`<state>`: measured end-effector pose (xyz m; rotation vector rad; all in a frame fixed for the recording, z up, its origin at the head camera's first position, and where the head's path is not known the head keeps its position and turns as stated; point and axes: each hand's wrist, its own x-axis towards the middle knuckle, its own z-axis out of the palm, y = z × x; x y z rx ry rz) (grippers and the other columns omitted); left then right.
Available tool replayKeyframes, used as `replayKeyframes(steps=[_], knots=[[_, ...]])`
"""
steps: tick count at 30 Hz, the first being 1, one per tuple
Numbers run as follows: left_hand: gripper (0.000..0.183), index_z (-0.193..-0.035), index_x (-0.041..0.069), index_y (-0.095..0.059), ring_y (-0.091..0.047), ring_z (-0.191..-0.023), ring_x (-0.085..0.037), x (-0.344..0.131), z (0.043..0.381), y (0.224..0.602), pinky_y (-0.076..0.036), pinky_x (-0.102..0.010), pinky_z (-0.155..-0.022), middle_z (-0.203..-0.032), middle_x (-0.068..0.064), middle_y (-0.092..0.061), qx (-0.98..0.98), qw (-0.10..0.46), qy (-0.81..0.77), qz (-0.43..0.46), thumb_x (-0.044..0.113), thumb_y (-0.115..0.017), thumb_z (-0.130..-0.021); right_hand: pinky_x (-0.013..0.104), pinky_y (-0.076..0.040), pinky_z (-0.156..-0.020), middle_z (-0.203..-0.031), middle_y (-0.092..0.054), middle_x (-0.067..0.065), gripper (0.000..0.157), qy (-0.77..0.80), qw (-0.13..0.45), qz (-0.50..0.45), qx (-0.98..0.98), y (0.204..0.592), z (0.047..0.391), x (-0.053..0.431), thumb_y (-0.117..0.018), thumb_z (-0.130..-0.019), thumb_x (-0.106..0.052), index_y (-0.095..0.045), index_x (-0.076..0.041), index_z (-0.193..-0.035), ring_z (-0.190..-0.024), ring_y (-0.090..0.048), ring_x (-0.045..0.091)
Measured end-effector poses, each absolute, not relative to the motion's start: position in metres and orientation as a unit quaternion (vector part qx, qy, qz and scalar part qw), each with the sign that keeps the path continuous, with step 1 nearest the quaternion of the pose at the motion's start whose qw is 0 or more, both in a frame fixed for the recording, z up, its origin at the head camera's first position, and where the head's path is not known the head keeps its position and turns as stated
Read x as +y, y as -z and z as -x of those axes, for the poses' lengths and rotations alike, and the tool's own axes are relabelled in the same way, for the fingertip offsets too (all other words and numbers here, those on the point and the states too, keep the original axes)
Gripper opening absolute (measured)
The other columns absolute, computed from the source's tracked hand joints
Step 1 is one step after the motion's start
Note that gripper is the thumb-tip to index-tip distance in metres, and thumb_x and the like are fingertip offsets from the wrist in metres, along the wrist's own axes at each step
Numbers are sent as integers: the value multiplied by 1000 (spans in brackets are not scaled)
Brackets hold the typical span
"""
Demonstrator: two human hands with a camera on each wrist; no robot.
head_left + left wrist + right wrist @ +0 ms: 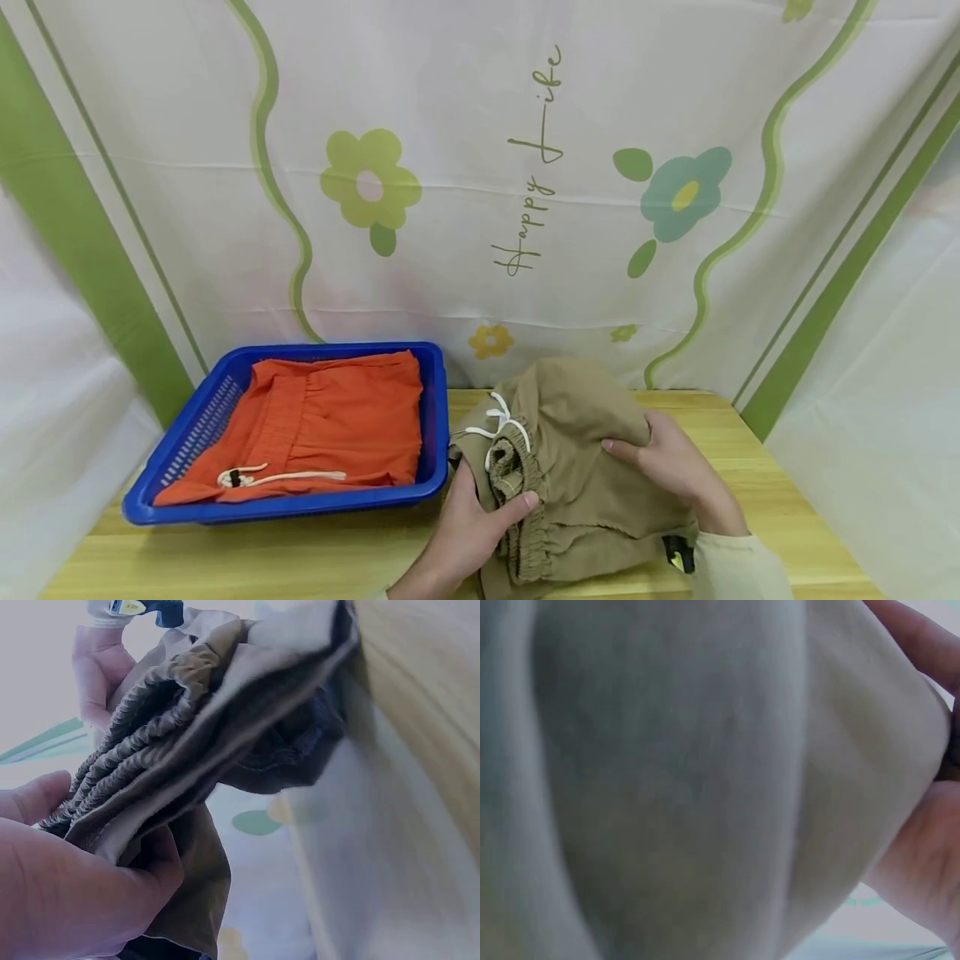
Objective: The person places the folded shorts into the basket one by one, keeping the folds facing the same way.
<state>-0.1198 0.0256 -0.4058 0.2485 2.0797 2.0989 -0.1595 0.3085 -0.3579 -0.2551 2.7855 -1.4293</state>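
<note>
Khaki shorts [581, 467] with a gathered elastic waistband and a white drawstring are held up in both hands, bunched and partly folded. My left hand [476, 529] grips the waistband side, thumb on top; in the left wrist view the left hand [82, 885] has the layered, ruffled waistband [142, 727] between thumb and fingers. On the far right edge my right hand [675, 462] pinches the cloth, its other fingers behind the fabric. Khaki cloth [682, 780] fills most of the right wrist view, with the right hand [922, 847] at its right edge.
A blue plastic basket [437, 417] stands on the wooden table [285, 558] at the left. Folded orange shorts [352, 417] with a cream drawstring lie in it. Behind hangs a white curtain [465, 100] with flower prints, close to the table's back edge.
</note>
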Motion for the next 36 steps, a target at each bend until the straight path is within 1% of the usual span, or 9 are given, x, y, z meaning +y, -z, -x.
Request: replayKeyframes(steps=[7, 13, 17, 19, 24, 27, 30, 32, 36], knots=[[87, -159, 9, -24, -34, -144, -35, 21, 118, 396, -34, -57, -112, -159, -16, -32, 705, 68, -696, -114, 25, -78, -92, 32, -54, -70, -92, -66, 9, 35, 457, -15, 78, 886, 352, 150, 307, -77, -91, -17, -62, 4, -113, -78, -64, 20], [80, -159, 19, -29, -34, -144, -27, 14, 124, 378, -32, -53, -113, -159, -8, -35, 705, 16, -691, -162, 17, -75, -93, 33, -55, -71, -96, -67, 10, 38, 468, -32, 66, 881, 342, 145, 305, -76, -93, -20, -61, 4, -118, -79, -67, 20], [79, -157, 23, -32, -32, -146, -23, 4, 126, 363, -29, -52, -115, -158, -2, -37, 708, -6, -686, -168, 15, -76, -92, 34, -56, -72, -100, -66, 13, 41, 473, -47, 62, 878, 334, 143, 300, -77, -92, -23, -61, 3, -119, -83, -67, 22], [81, -159, 23, -30, -28, -148, -23, -1, 126, 357, -26, -54, -117, -160, -1, -34, 713, -8, -682, -160, 17, -76, -92, 34, -55, -75, -105, -65, 14, 44, 473, -56, 66, 877, 330, 142, 297, -78, -92, -24, -60, 2, -123, -88, -66, 23], [92, -164, 21, -16, -11, -153, -24, -15, 126, 342, -15, -60, -119, -167, -1, -16, 725, 9, -674, -141, 25, -76, -93, 32, -55, -82, -116, -65, 16, 53, 484, -69, 70, 870, 325, 137, 290, -79, -91, -25, -57, 0, -133, -98, -65, 24], [98, -164, 16, -7, -3, -154, -27, -23, 124, 333, -10, -62, -119, -169, -4, -6, 733, 21, -668, -129, 29, -75, -94, 32, -55, -83, -118, -65, 17, 52, 498, -74, 77, 860, 323, 134, 286, -79, -91, -22, -57, -1, -133, -99, -66, 23], [101, -164, 12, -2, 3, -154, -28, -33, 123, 324, -6, -62, -119, -169, -7, 0, 745, 22, -653, -134, 30, -74, -95, 31, -55, -84, -119, -65, 16, 51, 507, -82, 83, 854, 320, 131, 280, -79, -91, -21, -57, -2, -133, -100, -67, 20], [101, -164, 12, -2, 3, -154, -27, -39, 122, 319, -6, -62, -119, -169, -6, 0, 751, 15, -643, -146, 31, -73, -95, 30, -55, -84, -118, -66, 15, 50, 509, -88, 84, 852, 317, 129, 276, -80, -91, -22, -58, -3, -132, -99, -67, 18], [91, -164, 23, -13, -10, -153, -19, -51, 126, 312, -15, -57, -120, -167, 2, -14, 742, -11, -641, -196, 23, -74, -95, 29, -55, -85, -119, -66, 12, 50, 511, -91, 96, 850, 311, 128, 268, -80, -91, -24, -59, -6, -132, -101, -66, 18]])
